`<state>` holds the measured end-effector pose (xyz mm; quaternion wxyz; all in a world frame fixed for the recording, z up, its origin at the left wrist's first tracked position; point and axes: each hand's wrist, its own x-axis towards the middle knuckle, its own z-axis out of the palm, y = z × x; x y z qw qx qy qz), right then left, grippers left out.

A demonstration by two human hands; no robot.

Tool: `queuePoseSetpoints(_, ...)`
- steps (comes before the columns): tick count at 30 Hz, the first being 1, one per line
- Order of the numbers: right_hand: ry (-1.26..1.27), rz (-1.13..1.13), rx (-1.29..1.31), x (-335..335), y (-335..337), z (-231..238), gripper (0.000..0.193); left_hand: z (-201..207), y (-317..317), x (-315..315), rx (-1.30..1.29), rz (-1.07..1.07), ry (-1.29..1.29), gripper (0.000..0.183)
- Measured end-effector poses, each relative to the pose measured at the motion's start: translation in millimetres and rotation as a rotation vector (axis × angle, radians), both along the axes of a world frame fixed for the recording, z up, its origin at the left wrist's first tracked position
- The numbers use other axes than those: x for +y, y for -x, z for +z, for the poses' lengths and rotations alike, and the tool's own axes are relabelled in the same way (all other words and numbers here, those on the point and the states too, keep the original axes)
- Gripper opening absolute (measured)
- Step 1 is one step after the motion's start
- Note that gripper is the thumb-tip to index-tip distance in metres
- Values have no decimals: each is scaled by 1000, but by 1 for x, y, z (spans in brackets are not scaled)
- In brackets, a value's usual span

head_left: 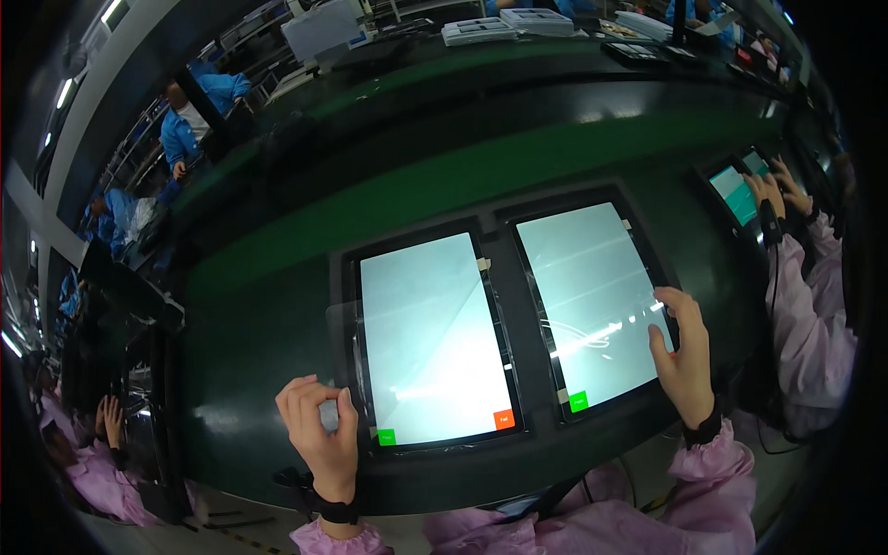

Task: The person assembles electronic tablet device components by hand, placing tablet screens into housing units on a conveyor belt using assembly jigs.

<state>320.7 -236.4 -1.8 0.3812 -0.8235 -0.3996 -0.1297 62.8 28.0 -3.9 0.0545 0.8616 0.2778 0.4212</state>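
I work at a long green bench (259,333) on what looks like an electronics factory floor, two lit tablets (425,324) (587,296) side by side at center frame. At right, a co-worker's pink sleeves (800,324) extend toward another lit screen (733,192); a pink smock (102,481) at lower left echoes my own cuffs (708,462). Blue jackets (222,88) dot the upper left, near strip lights (64,93) and a metal frame (79,148). White stacks (479,32) line the top edge. Black bands (703,430) circle my wrists.
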Motion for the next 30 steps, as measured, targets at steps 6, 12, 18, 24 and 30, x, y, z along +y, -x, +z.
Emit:
queuePoseSetpoints(6, 224, -11, -2, 24, -28, 2, 38, 8, 7, -18, 7, -139, 58, 6)
queuePoseSetpoints(12, 469, -207, -175, 51, -34, -14, 43, -34, 3, -91, 154, -500, 223, 24)
queuePoseSetpoints(18, 429, -277, 79, 50, -48, -7, 37, -29, -8, -103, 10, -516, 265, 23)
queuePoseSetpoints(24, 420, -157, 493, 53, -46, 26, 51, -25, -6, -102, 29, -521, 265, 23)
queuePoseSetpoints(30, 219, -147, 730, 27, -68, 24, 48, -19, -13, -107, 47, -524, 317, 21)
